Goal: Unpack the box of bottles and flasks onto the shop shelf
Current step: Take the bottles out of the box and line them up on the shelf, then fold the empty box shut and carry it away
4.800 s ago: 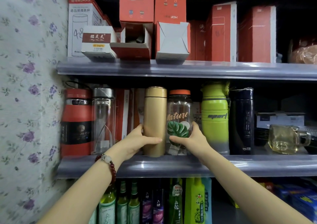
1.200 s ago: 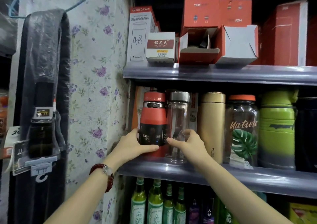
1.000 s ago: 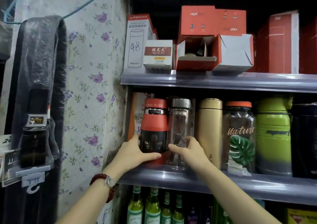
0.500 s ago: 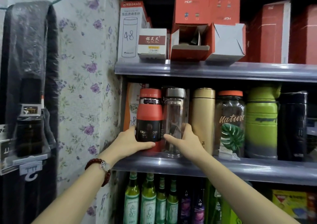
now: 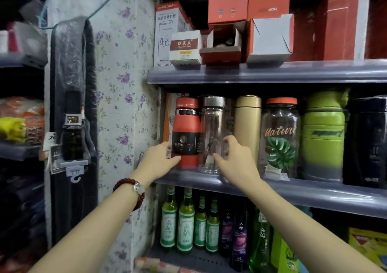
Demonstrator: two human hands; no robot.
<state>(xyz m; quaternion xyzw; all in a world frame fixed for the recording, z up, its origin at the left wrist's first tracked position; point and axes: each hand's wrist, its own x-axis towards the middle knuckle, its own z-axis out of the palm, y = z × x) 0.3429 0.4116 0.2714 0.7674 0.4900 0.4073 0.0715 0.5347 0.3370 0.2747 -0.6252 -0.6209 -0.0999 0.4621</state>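
On the middle shelf (image 5: 293,191) stand a red bottle with a black band (image 5: 186,126), a clear bottle with a steel cap (image 5: 212,126), a gold flask (image 5: 248,122), a clear "Nature" jar with an orange lid (image 5: 280,134), a green sport flask (image 5: 323,134) and a black flask (image 5: 368,138). My left hand (image 5: 159,162) holds the red bottle low on its left side, thumb on its front. My right hand (image 5: 235,162) curls round the lower right of the clear bottle, its fingers between that bottle and the gold flask.
The top shelf (image 5: 272,74) carries red and white boxes, two with open flaps. Green and dark bottles (image 5: 186,222) fill the shelf below. A floral-papered wall (image 5: 123,105) borders the shelves on the left, with a black wrapped item (image 5: 73,105) hanging beside it.
Several seconds ago my hands were on the gold flask and the Nature jar; they have since moved left to the red and clear bottles and stay there. The view has shifted slightly.
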